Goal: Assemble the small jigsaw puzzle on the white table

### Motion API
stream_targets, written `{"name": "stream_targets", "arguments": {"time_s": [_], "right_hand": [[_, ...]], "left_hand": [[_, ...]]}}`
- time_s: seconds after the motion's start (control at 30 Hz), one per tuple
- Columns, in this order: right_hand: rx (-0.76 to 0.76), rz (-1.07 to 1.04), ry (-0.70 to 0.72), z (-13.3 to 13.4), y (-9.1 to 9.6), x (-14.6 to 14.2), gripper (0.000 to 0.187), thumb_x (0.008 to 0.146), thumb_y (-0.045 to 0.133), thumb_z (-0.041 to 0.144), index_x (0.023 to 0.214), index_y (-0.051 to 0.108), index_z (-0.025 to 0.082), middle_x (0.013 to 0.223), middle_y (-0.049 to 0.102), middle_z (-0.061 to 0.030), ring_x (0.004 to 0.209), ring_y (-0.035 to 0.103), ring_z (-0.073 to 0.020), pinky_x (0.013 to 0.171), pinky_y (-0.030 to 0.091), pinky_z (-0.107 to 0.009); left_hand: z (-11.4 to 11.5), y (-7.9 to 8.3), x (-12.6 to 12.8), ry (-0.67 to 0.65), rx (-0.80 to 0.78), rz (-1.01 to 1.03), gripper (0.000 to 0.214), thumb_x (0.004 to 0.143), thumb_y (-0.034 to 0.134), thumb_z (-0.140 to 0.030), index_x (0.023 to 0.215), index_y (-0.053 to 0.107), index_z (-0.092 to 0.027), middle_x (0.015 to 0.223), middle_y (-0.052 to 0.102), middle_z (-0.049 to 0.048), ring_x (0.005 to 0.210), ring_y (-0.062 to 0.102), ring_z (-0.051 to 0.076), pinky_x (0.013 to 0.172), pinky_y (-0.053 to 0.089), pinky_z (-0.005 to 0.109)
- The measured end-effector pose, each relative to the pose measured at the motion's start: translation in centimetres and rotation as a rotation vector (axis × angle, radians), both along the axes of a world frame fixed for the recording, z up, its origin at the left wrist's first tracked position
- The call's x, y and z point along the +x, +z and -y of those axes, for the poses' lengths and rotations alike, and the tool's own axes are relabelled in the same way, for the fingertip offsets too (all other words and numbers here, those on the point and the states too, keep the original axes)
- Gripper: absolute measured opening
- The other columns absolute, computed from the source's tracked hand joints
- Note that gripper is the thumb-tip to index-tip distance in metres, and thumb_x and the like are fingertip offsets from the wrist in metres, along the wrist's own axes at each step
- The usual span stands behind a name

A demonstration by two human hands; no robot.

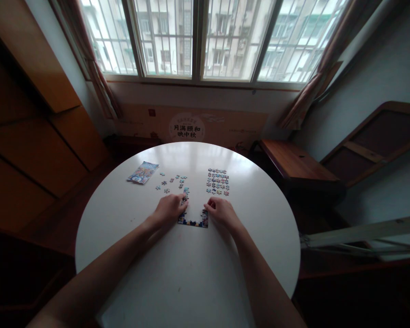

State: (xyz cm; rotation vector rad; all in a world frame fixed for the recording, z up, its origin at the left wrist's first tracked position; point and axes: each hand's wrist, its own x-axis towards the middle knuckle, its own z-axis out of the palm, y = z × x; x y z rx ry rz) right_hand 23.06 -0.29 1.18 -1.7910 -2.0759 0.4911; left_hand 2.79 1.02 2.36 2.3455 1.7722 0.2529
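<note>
A partly joined jigsaw puzzle border (193, 223), shaped like a U, lies on the white round table. My left hand (171, 206) is closed over its left side, with the fingertips on the edge pieces there. At the top of the right side, my right hand (221, 209) pinches with thumb and finger at a small jigsaw puzzle piece, partly hidden by the fingers. Loose jigsaw pieces (164, 182) are scattered beyond my left hand. Rows of sorted jigsaw pieces (218, 181) lie past my right hand.
A colourful picture sheet (143, 172) lies on the table (187, 282) at the far left. Beyond the table's right edge stands a wooden bench (290, 157). Wooden cabinets (23, 150) are on the left, and a barred window (198, 41) is ahead.
</note>
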Motion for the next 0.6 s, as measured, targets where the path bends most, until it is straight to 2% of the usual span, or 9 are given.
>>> {"name": "stream_targets", "arguments": {"time_s": [0.23, 0.6], "right_hand": [[0.016, -0.001, 0.000, 0.03, -0.07, 0.03, 0.021, 0.084, 0.053, 0.035, 0.077, 0.065, 0.020, 0.076, 0.068, -0.0022, 0.068, 0.058, -0.0133, 0.063, 0.034, -0.023], [0.005, -0.004, -0.007, 0.06, 0.04, 0.02, 0.021, 0.084, 0.054, 0.036, 0.077, 0.065, 0.020, 0.077, 0.068, -0.0023, 0.069, 0.058, -0.0135, 0.063, 0.034, -0.024]], "left_hand": [[-0.09, -0.19, -0.12, -0.016, 0.024, -0.011, 0.039, 0.087, 0.045, -0.044, 0.117, 0.059, -0.024, 0.088, 0.070, 0.0068, 0.086, 0.064, 0.021, 0.073, 0.043, 0.026], [-0.16, -0.23, -0.08, -0.006, 0.004, -0.003, 0.039, 0.087, 0.046, -0.043, 0.119, 0.058, -0.024, 0.091, 0.070, 0.0069, 0.090, 0.063, 0.021, 0.076, 0.043, 0.026]]}}
